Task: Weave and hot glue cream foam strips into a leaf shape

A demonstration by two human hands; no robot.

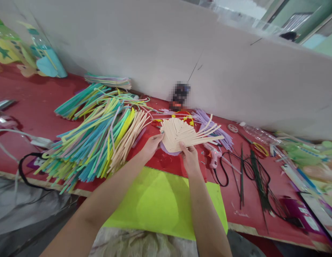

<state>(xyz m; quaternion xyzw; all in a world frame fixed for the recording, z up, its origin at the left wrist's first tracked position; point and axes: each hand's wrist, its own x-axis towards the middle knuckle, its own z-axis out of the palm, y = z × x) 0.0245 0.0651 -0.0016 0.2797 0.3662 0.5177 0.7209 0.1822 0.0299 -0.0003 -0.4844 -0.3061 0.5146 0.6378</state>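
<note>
— As the left hand [154, 143] and right hand [189, 156] pinch the cream strip piece [178, 134] over the counter's [29, 89] middle, what matters?
— Hold its overlapping strips [186, 135] flat, gripping only the edges.

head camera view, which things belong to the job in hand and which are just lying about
Likely in the job:
- pale cream fan-shaped piece of strips, held by the left hand and right hand
- loose cream fuzzy strips
- pink pistol-shaped glue gun

Probably just lying about:
- clear plastic bottle on its side
- upright bottle with blue lower half
</note>
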